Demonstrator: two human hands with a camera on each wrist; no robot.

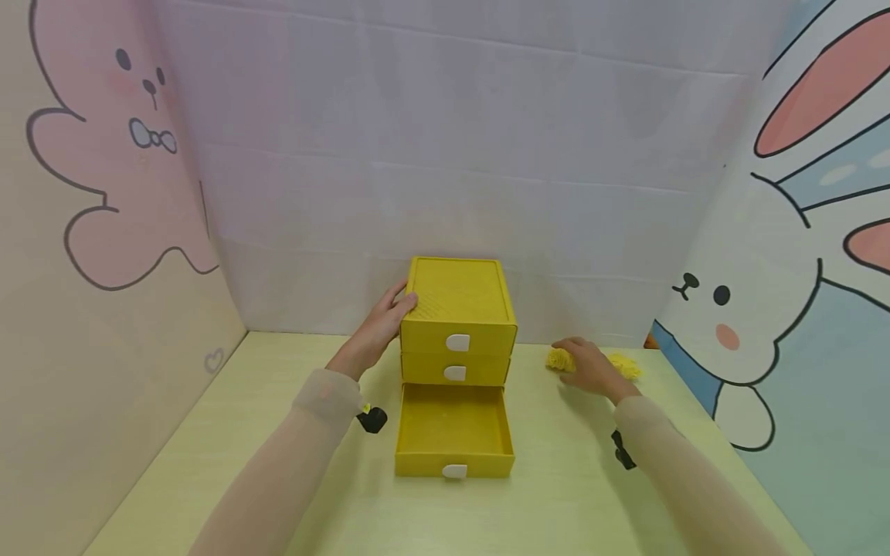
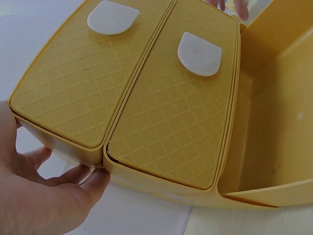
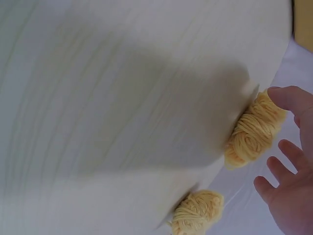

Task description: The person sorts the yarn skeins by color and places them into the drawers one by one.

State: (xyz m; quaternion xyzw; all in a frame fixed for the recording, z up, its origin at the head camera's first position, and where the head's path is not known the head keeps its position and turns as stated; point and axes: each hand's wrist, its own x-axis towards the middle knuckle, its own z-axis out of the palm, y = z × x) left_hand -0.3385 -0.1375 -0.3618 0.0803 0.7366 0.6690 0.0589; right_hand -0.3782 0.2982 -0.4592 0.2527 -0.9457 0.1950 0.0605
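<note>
A yellow drawer unit (image 1: 459, 289) with white tabs stands in the middle of the table; its bottom drawer (image 1: 455, 465) is pulled out and looks bare inside. My left hand (image 1: 375, 332) holds the unit's left side, thumb over the top edge and fingers against the side wall (image 2: 63, 149). To the right of the unit, my right hand (image 1: 589, 368) hovers at a bundle of yellow yarn (image 3: 257, 129). Its thumb overlaps the bundle's end in the right wrist view, while the other fingers are spread; contact cannot be told. A second yarn bundle (image 1: 626, 366) lies farther right.
A pale wood-grain table (image 1: 556, 494) carries everything. Behind it hangs a white cloth (image 1: 445, 154). Cartoon-printed walls close off the left and right sides. Dark wrist devices (image 1: 372, 420) sit under both forearms.
</note>
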